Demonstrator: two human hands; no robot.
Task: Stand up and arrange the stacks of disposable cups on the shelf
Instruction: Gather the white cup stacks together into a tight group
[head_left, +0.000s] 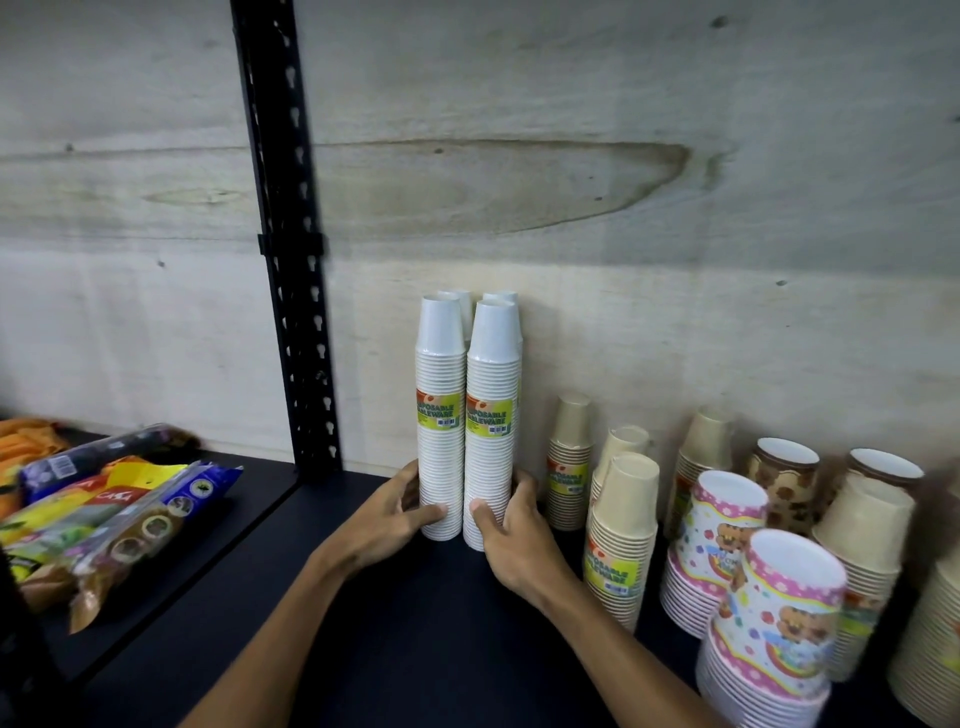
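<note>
Two tall white cup stacks (466, 426) stand upright, touching, on the dark shelf (395, 639) near its back edge. The left hand (387, 514) grips the left stack's base; the right hand (514, 540) grips the right one's. Beige cup stacks (621, 530) and patterned cup stacks (774, 618) stand toward the right edge.

— How were the hands set?
— The left hand (396, 512) curled round the left white cup stack (441, 415), low down.
— And the other?
— The right hand (511, 535) gripped its neighbour; both forearms reached up.
</note>
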